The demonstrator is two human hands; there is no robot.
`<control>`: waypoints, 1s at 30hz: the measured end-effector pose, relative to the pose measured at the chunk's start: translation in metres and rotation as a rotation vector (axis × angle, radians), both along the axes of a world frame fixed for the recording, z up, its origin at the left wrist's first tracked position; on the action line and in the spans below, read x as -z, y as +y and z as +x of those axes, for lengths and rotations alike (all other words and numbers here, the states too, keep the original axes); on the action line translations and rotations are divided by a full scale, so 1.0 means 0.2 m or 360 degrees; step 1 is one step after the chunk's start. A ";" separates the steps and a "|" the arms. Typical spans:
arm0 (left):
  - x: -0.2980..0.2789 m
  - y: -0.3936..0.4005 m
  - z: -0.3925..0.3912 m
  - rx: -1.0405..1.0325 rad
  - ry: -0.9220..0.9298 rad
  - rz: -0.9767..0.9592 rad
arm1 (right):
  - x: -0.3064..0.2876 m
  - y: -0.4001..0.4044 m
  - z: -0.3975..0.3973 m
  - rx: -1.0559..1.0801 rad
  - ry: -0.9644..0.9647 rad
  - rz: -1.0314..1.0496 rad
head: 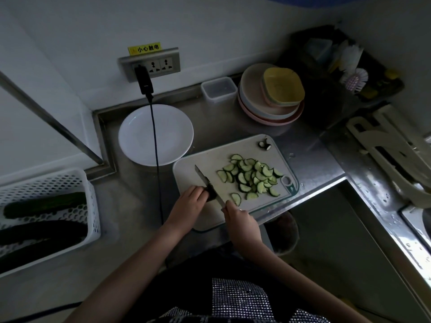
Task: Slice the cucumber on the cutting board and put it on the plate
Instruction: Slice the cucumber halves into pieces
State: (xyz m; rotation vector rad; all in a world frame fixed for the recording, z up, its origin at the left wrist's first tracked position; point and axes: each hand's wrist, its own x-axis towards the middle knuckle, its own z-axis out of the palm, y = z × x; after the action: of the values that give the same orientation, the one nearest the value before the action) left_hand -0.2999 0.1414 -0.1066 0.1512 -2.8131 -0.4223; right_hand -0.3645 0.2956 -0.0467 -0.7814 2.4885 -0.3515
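A white cutting board [203,166] lies on the steel counter. On its right half sits a pile of half-round cucumber slices [253,177]. My left hand [189,202] pins a short dark cucumber stub [211,193] to the board. My right hand [238,216] grips the handle of a knife [205,180], whose blade rests against the stub's right side. A cut-off cucumber end [265,145] lies at the board's far corner. The white plate [140,136] stands empty behind the board, to the left.
A white basket [58,180] with whole cucumbers sits at the left. A black cable [156,155] hangs from the wall socket across the plate. A clear container [219,89] and stacked plates and bowls [270,101] stand behind. A sink edge [373,183] runs along the right.
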 end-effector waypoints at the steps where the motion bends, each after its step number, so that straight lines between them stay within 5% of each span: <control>1: 0.00 0.00 0.00 -0.0004 -0.0005 0.0001 | 0.00 0.00 0.00 -0.0023 0.0011 0.0014; 18: 0.01 0.00 0.00 -0.0033 0.0012 0.0102 | 0.04 0.01 -0.03 -0.0032 0.0033 0.0141; 30: -0.01 -0.01 0.01 0.0012 -0.0004 0.0143 | -0.01 0.00 -0.01 0.0028 0.0123 -0.0099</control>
State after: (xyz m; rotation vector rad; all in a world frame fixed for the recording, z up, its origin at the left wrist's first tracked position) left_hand -0.2981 0.1393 -0.1052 0.1603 -2.7988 -0.5513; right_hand -0.3671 0.2961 -0.0453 -0.8124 2.5686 -0.4141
